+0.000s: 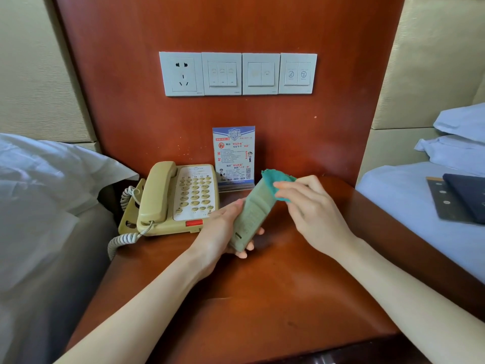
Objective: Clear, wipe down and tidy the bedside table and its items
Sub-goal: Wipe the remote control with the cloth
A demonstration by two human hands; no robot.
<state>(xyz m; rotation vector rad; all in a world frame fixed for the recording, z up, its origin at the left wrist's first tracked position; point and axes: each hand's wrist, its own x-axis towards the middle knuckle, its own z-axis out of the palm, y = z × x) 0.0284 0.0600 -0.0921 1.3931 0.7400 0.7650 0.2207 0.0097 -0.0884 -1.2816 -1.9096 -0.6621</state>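
The left hand (223,229) grips the lower end of a green-grey tube (252,211), fingers curled under it, thumb side on top. It's held tilted just above the bench (262,298), right in front of the phone (173,198). The right hand (312,206) pinches a teal cloth (275,179) vs. the tube's upper end, to the right of the phone and just in front of the info card (234,156) in its clear stand. Judged step: wiping the tube down before it goes back.

Risks from here:

- Tube held only at the bottom. A firm rub at the top end levers it; it could twist out of the left hand and drop onto the bench or hit the phone's keypad.
- Squeeze too hard while wiping and, if the cap's loose, contents may ooze out. Cap end can't be made out here; cloth covers the top.
- The cloth hand works close to the card, which stands right of the phone at the back wall. A wide swipe could knock the stand over.
- The left forearm crosses near the phone's coiled cord (123,237), which hangs off the bench's left edge. Pulling the arm back could snag it and drag the phone.
- The bench surface shows dull smears in front of the phone. Setting the clean tube down there before wiping the top would dirty it again.
- Dark items (462,200) lie on the bed well right of the phone; these prob. still need returning, so easy to forget.
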